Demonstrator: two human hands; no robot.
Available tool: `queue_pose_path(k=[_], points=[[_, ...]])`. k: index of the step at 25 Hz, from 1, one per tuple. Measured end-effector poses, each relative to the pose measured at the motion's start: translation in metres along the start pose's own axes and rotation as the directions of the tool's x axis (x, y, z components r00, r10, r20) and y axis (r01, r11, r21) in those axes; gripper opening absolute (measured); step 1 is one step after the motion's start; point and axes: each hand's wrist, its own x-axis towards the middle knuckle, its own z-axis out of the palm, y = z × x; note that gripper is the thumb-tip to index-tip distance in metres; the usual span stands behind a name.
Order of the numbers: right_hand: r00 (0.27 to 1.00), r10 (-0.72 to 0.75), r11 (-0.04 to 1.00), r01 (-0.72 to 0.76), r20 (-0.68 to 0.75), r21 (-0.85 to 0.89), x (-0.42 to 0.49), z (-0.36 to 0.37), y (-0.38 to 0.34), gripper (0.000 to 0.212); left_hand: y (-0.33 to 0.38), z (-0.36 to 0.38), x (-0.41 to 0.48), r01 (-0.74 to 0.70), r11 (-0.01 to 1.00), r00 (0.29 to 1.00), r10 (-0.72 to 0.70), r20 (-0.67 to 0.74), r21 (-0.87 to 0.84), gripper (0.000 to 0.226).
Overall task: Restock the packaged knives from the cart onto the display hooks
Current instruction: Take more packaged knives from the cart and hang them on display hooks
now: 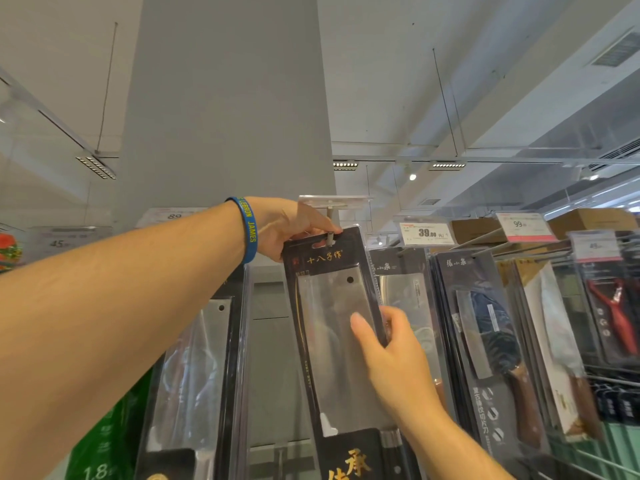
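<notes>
A packaged cleaver [332, 327] in a black card with a clear blister hangs tilted at centre. Its hang slot sits around the tip of a grey display hook [330, 237] under a clear price-tag holder [334, 201]. My left hand [287, 230], with a blue wristband, grips the top left corner of the pack next to the hook. My right hand [391, 344] holds the pack's right edge at mid height, thumb on the blister. The cart is out of view.
More packaged knives hang left [201, 368] and right [485, 341] on neighbouring hooks. Price tags reading 39.00 [426, 233] and 99 [523, 226] stick out to the right. A grey pillar [225, 116] rises behind. Cardboard boxes [588, 220] sit atop the rack.
</notes>
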Motion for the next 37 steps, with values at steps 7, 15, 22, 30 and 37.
queue_pose_path(k=[7,15,22,30,37], points=[[0.999,0.04,0.966,-0.042,0.014,0.253,0.099,0.005,-0.08,0.038,-0.023,0.002,0.009,-0.122,0.948,0.99,0.096,-0.1,-0.296,0.014],[0.998,0.047,0.973,-0.054,0.034,0.223,0.116,0.017,-0.069,0.018,-0.066,0.043,0.014,-0.312,0.762,0.905,0.056,-0.422,-0.568,0.024],[0.999,0.046,0.959,-0.048,0.013,0.279,0.13,0.024,-0.043,0.029,-0.073,0.054,0.035,-0.357,0.755,0.85,0.02,-0.526,-0.55,0.02],[0.998,0.042,0.999,-0.042,0.039,-0.019,0.115,0.037,0.012,0.056,-0.119,0.078,0.051,-0.191,0.933,0.777,-0.045,-0.627,-0.305,0.038],[0.988,0.108,0.968,-0.08,0.107,-0.239,0.095,0.045,0.059,0.055,-0.177,0.119,0.05,-0.084,0.967,0.756,-0.094,-0.648,-0.239,0.025]])
